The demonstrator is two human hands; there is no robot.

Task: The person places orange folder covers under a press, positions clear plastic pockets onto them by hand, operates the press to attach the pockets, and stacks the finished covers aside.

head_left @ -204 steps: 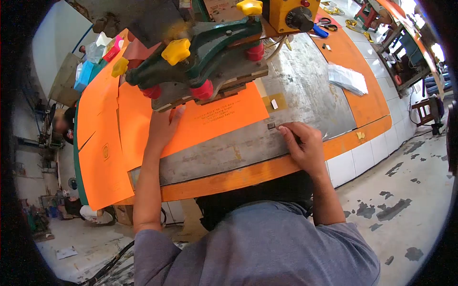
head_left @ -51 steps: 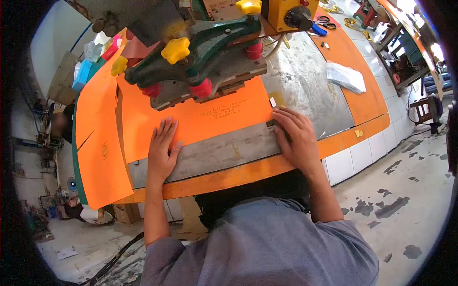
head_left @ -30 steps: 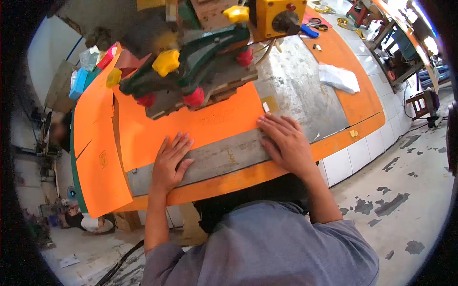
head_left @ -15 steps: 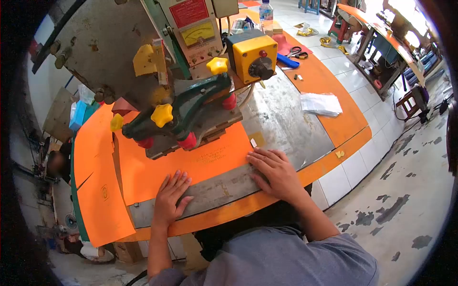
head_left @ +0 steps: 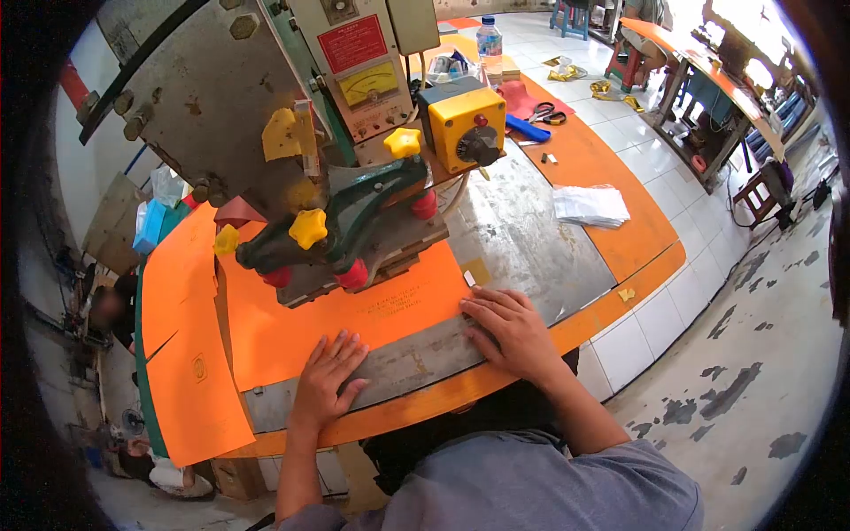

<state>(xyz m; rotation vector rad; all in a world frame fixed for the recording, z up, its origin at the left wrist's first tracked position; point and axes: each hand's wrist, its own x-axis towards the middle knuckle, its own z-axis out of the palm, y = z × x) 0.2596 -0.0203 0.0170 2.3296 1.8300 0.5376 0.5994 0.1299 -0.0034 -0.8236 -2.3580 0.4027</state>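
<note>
My left hand lies open near the front of the metal plate, its fingertips on the lower edge of an orange sheet. At the sheet's right corner is my right hand, also open, with fingers stretched out and resting on the plate and the sheet's edge. Small lines of lettering mark the sheet between my hands. Above it sits the press head of a machine, which hides the sheet's far part. A small white piece lies just beyond my right fingertips.
Another orange sheet with a small emblem overhangs the table's left side. A yellow control box with a black knob is on the machine. To the right lie white plastic bags, scissors and a water bottle. A person sits far left.
The whole view has shifted slightly as the camera moved. Both hands stay flat at the sheet's front edge, with no clear movement against it.
</note>
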